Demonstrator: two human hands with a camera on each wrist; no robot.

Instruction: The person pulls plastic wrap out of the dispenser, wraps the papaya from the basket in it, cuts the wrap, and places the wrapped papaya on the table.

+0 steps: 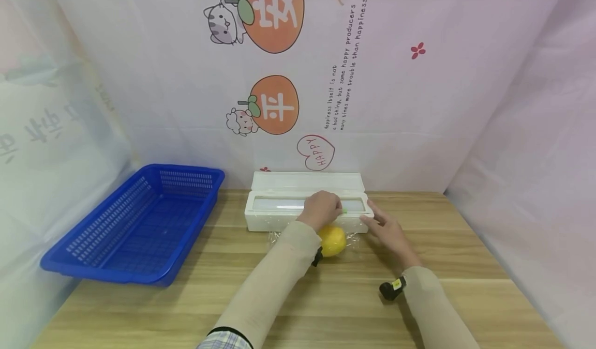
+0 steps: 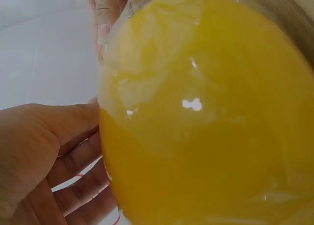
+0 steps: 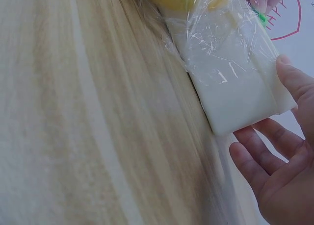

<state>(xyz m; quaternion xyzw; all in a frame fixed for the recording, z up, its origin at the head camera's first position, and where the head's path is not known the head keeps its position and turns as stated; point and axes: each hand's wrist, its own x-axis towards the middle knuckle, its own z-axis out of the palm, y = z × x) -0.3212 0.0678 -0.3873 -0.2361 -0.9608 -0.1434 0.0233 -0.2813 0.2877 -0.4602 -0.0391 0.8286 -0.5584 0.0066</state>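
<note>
A white cling film box (image 1: 274, 222) stands at the back of the table with its lid (image 1: 307, 180) raised. My left hand (image 1: 322, 207) is over the box's front edge, its fingers pinching a small green slider (image 3: 262, 18), mostly hidden by them. At the box's right end, my right hand (image 1: 390, 235) grips the corner, thumb on top and fingers around the end. Just in front of the box lies a yellow fruit (image 1: 333, 241), covered by clear cling film (image 3: 211, 43) that drapes down from the box. In the left wrist view the fruit fills most of the picture.
To the left, a blue plastic basket (image 1: 191, 235) sits on the wooden table (image 1: 354, 307). Behind the box hangs a printed white cloth (image 1: 396, 132), and similar cloth encloses both sides.
</note>
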